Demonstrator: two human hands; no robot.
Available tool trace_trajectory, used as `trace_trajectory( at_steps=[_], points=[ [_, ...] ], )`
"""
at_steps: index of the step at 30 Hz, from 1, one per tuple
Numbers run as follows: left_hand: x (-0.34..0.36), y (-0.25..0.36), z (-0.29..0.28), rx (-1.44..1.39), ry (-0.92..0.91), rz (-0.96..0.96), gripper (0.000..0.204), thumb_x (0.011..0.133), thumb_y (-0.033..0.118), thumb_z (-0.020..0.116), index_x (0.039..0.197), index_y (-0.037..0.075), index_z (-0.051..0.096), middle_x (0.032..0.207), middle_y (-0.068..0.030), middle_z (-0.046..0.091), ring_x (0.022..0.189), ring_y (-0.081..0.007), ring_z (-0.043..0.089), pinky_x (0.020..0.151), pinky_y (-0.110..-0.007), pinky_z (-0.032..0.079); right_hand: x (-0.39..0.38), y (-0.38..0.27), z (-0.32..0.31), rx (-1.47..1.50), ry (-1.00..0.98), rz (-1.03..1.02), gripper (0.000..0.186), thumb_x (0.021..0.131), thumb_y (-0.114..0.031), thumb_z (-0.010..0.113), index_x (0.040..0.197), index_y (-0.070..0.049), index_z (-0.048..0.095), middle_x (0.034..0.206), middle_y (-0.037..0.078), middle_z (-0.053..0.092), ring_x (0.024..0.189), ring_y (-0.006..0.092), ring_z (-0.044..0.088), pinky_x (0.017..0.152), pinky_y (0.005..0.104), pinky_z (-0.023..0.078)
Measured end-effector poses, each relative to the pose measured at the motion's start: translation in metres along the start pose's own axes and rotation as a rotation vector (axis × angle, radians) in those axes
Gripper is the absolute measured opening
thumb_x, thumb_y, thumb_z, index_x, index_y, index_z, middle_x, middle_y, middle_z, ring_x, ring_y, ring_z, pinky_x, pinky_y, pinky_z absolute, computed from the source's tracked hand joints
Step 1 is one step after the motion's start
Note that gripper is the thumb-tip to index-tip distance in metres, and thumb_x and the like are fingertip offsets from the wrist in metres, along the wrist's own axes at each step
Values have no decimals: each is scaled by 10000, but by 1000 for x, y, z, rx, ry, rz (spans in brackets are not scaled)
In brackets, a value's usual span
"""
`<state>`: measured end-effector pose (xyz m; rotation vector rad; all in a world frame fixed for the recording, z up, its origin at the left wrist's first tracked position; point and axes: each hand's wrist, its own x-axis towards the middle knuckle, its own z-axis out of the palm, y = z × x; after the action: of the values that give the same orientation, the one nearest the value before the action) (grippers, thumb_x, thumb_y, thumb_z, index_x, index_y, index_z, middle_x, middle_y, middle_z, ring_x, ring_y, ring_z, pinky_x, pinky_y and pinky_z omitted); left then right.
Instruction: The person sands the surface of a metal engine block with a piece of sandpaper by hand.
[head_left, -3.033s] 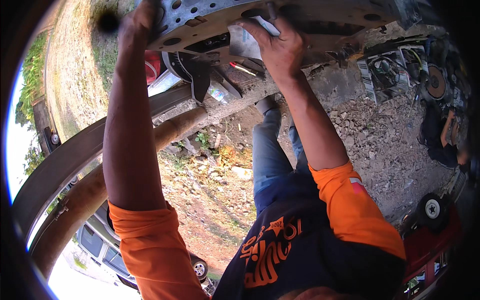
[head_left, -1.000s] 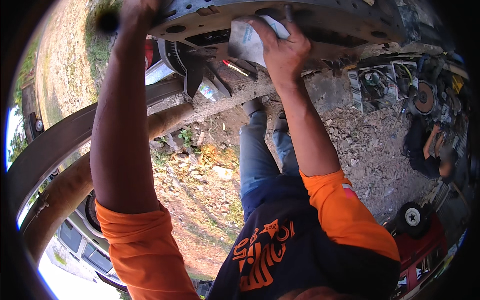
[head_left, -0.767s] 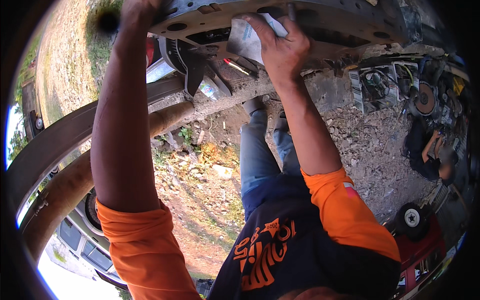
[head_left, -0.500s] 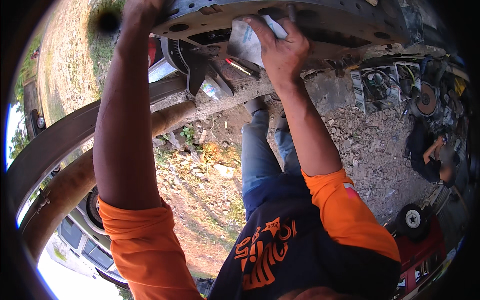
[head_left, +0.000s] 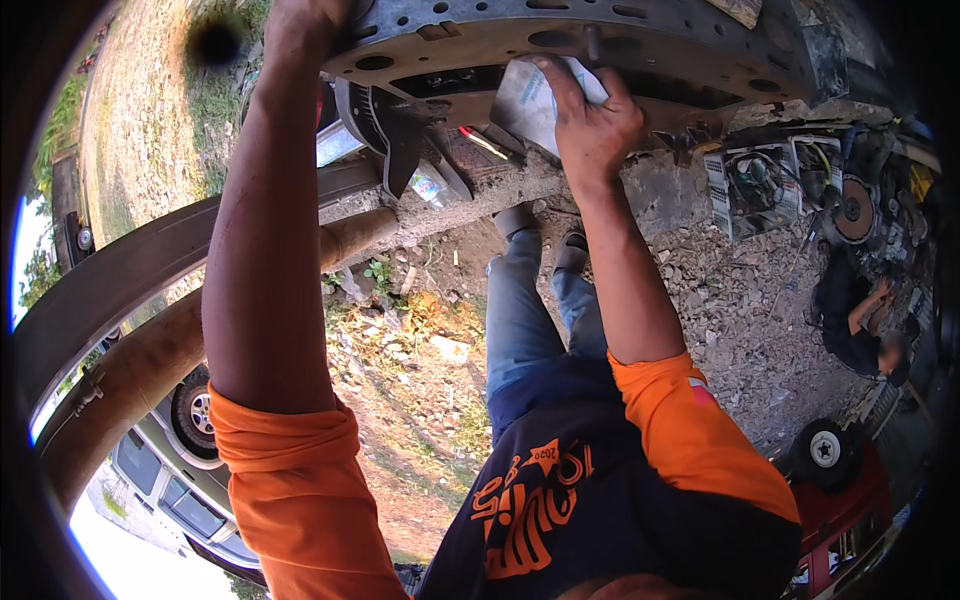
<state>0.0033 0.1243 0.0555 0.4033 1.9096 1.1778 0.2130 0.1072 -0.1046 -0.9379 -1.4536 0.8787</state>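
- Right hand (head_left: 598, 130), 1 o'clock: fingers gripping pale grey sheet (head_left: 525, 105), thumb over front.
- Sheet near 12 o'clock, overlapping slotted metal panel (head_left: 480, 45); contact hard to tell.
- Left hand (head_left: 300, 28), 11 o'clock, by panel's left end; fingers hidden, grip can't tell.
- Clear bottle (head_left: 430, 188), between 11 and 12.
- Brown pipe (head_left: 150, 370), 8–9 o'clock.
- Co-worker (head_left: 845, 310), 3 o'clock, farther off.
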Motion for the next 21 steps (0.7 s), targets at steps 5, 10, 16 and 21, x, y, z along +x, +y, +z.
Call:
trace_trajectory(
  at_steps=[5, 10, 16, 21],
  points=[
    [-1, 2, -5, 20, 12, -4, 467, 888, 468, 768, 1140, 75, 760, 917, -94, 783, 655, -248, 722, 605, -404, 578, 2, -11, 10, -72, 12, -37, 155, 861, -76, 842, 985, 1, 788, 842, 70, 789, 695, 122, 717, 664, 266, 549],
    [4, 1, 0, 32, 27, -12, 468, 887, 466, 769, 1140, 73, 760, 914, -94, 782, 654, -248, 721, 604, -404, 577, 5, -23, 9, -94, -9, -56, 202, 854, -94, 856, 1015, 7, 790, 863, 77, 792, 738, 105, 706, 692, 254, 547],
    [-17, 0, 1, 56, 48, -1, 469, 886, 464, 770, 1140, 71, 759, 911, -93, 781, 652, -248, 720, 604, -403, 575, -2, -11, 8, 88, 4, 89, 200, 862, -96, 856, 1027, -3, 790, 889, 56, 794, 759, 81, 695, 714, 257, 548],
    [-10, 7, 0, 77, 64, -5, 469, 885, 463, 772, 1141, 69, 759, 908, -93, 780, 651, -248, 719, 604, -403, 574, 8, -16, 25, -131, -30, -35, 179, 845, -89, 862, 1000, -34, 793, 883, 68, 790, 737, 129, 715, 716, 285, 553]
  ],
)
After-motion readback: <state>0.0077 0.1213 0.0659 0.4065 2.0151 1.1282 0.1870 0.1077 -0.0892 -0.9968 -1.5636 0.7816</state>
